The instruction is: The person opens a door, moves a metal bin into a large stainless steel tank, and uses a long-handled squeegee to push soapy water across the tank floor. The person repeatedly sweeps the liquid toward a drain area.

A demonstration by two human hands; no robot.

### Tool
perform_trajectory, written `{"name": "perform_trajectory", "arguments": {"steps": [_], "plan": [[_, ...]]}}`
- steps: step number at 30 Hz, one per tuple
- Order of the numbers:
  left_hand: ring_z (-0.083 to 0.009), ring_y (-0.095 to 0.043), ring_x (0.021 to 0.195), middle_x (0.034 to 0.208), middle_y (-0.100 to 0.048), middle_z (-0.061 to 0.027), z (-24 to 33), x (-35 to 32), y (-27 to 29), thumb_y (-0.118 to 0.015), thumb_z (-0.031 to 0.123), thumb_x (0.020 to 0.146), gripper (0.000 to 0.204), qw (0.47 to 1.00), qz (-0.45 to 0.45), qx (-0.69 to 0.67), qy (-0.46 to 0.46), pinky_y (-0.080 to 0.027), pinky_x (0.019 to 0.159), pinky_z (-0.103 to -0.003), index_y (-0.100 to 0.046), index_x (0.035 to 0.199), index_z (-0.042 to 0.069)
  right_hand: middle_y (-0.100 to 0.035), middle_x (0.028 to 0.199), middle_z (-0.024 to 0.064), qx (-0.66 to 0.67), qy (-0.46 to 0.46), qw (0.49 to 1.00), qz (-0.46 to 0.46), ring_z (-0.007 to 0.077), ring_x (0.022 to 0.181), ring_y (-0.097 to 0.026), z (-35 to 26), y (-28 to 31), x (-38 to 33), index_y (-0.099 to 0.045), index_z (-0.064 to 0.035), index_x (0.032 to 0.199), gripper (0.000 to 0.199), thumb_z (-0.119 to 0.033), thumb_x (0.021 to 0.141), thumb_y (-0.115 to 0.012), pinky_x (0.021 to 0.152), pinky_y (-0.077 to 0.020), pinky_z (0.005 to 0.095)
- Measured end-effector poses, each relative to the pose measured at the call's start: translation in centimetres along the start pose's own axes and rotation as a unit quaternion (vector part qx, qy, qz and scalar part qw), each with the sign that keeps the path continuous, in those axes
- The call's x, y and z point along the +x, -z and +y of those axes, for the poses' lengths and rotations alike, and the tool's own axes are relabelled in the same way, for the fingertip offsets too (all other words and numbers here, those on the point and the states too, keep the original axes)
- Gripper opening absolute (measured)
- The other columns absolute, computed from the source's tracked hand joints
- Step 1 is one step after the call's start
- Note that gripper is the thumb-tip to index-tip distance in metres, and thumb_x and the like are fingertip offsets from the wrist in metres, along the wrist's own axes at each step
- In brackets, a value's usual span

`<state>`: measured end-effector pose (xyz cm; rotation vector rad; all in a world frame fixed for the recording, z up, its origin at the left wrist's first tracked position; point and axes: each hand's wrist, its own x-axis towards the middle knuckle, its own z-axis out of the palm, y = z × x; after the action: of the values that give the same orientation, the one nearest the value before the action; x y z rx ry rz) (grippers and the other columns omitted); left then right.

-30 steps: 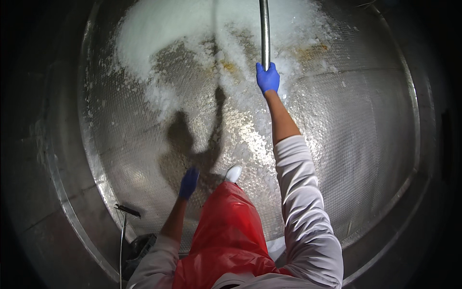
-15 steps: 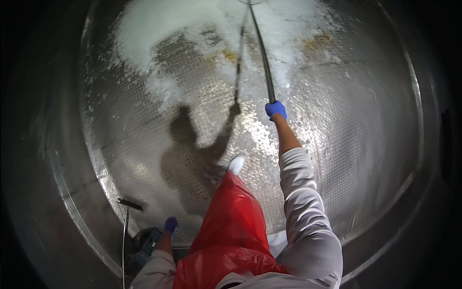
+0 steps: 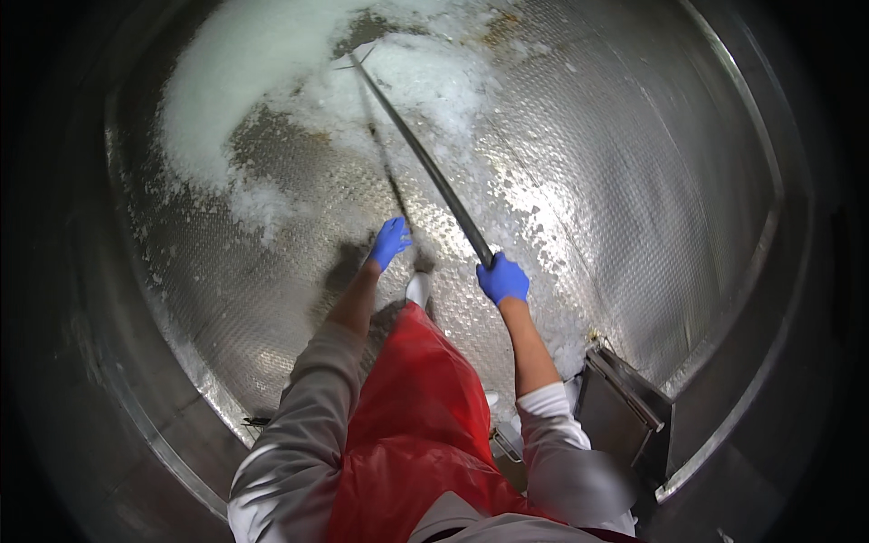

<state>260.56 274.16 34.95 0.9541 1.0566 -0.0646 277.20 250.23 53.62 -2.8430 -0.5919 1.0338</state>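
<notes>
The long, thin grey metal pole (image 3: 425, 158) runs on a slant across the perforated steel floor (image 3: 634, 181) of the big round vat you stand in: its near end sits in your right hand, and its long axis climbs away from you and to your left, ending at a small cross-piece in the white, crumbly heap (image 3: 272, 81) piled against the far wall.

Your right hand (image 3: 502, 279), in a blue glove, has its fingers wrapped tight around the pole's lower end. Your left hand (image 3: 390, 242), also blue-gloved, is stretched forward just left of the shaft, near it but apart; its fingers look loosely curled, holding nothing that shows. So the right hand is the one on the pole, and the shaft lies just to the right of your left fingers.

Below the hands hangs your red plastic apron (image 3: 412, 425) over grey-white sleeves, with the toe of a white boot (image 3: 417, 290) showing above its top edge. Scattered white crumbs trail across the floor towards you. At your lower right, a boxy steel hatch (image 3: 625, 407) sits at the vat's rim.
</notes>
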Motion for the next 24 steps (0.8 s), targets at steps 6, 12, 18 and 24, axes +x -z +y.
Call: {"name": "perform_trajectory", "arguments": {"steps": [6, 12, 18, 24], "plan": [[-0.0288, -0.067, 0.102, 0.133, -0.055, -0.0137, -0.3, 2.4, -9.4, -0.055, 0.063, 0.092, 0.075, 0.997, 0.010, -0.063, 0.032, -0.054, 0.084, -0.042, -0.030, 0.147, 0.019, -0.069, 0.079, 0.0235, 0.012, 0.007, 1.000, -0.004, 0.0433, 0.075, -0.068, 9.8, -2.6, -14.0, -0.060, -0.0075, 0.101, 0.043, -0.046, 0.083, -0.066, 0.069, -0.0529, 0.0544], [-0.0191, -0.054, 0.051, 0.062, -0.055, -0.0036, -9.5, -0.1, -12.0, -0.064, 0.030, 0.092, 0.023, 0.961, 0.053, -0.252, 0.100, -0.046, 0.049, -0.034, -0.054, 0.080, 0.012, -0.067, 0.070, 0.0208, 0.003, -0.052, 0.999, 0.004, 0.0419, 0.061, -0.065, 16.5, -4.5, -28.9, -0.060, -0.0097, 0.093, 0.035, -0.041, 0.081, -0.068, 0.058, -0.0520, 0.0533], [-0.0162, -0.045, 0.043, 0.056, -0.046, -0.0008, -17.2, -6.5, -15.1, -0.065, 0.014, 0.086, 0.019, 0.943, 0.157, -0.226, 0.187, -0.041, 0.041, -0.034, -0.051, 0.073, 0.012, -0.064, 0.064, 0.0125, -0.052, -0.064, 0.995, 0.061, 0.0347, 0.057, -0.066, 23.2, -12.6, -35.3, -0.062, -0.0142, 0.084, 0.022, -0.033, 0.077, -0.070, 0.052, -0.0515, 0.0479], [-0.0166, -0.046, 0.044, 0.057, -0.050, -0.0022, -12.1, -2.2, -13.0, -0.066, 0.013, 0.085, 0.017, 0.970, 0.158, -0.161, 0.095, -0.042, 0.042, -0.034, -0.053, 0.074, 0.010, -0.068, 0.074, 0.0159, 0.065, -0.084, 0.994, 0.039, 0.0366, 0.065, -0.067, 20.1, -17.0, -31.6, -0.061, -0.0146, 0.094, 0.026, -0.036, 0.082, -0.067, 0.057, -0.0515, 0.0483]]}}
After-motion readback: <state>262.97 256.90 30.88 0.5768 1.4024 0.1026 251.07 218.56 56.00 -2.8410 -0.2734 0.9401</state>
